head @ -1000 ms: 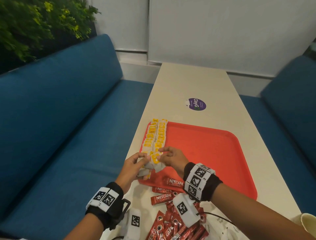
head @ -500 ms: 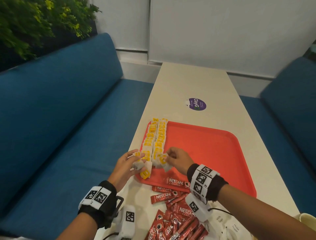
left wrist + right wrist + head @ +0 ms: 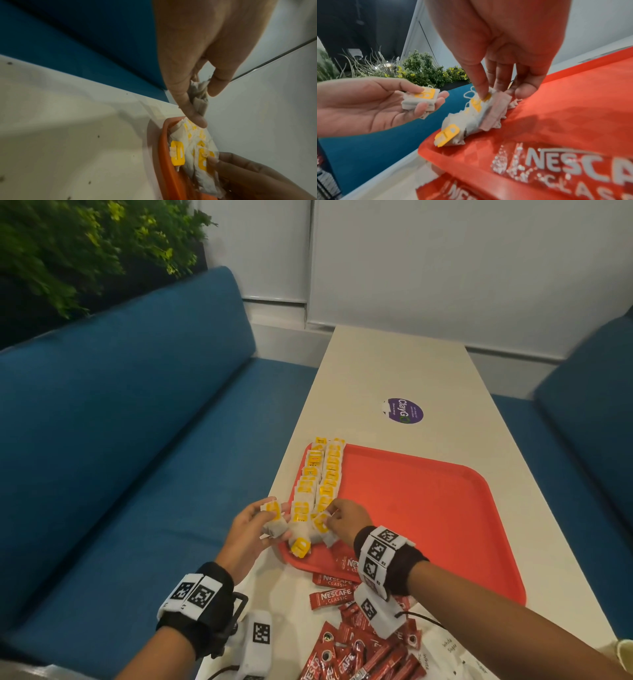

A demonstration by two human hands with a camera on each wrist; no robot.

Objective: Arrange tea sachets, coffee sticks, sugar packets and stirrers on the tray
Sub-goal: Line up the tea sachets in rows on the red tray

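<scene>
Yellow-tagged tea sachets (image 3: 320, 474) lie in two rows along the left side of the red tray (image 3: 428, 508), running from its far left corner toward the near one. At the near end of those rows the right hand (image 3: 344, 520) pinches a sachet (image 3: 481, 102) between thumb and fingertips, pressing it down onto the last few loose sachets on the tray floor. One more sachet (image 3: 300, 546) lies tilted against the tray's near left rim. Just left of the tray, the left hand (image 3: 250, 529) is cupped palm-up, its thumb and fingers curled around a small stack of sachets (image 3: 420, 100).

Red coffee sticks (image 3: 346, 648) sit heaped on the tabletop (image 3: 394, 364) near the person, with three singles (image 3: 331, 597) between the heap and the tray's near edge, one partly on the rim. White sugar packets (image 3: 448, 645) show beside the heap at the lower right. Farther along the tabletop is a round purple sticker (image 3: 403, 411). Blue benches (image 3: 137, 422) flank both sides, and green plants (image 3: 68, 244) stand behind the left one.
</scene>
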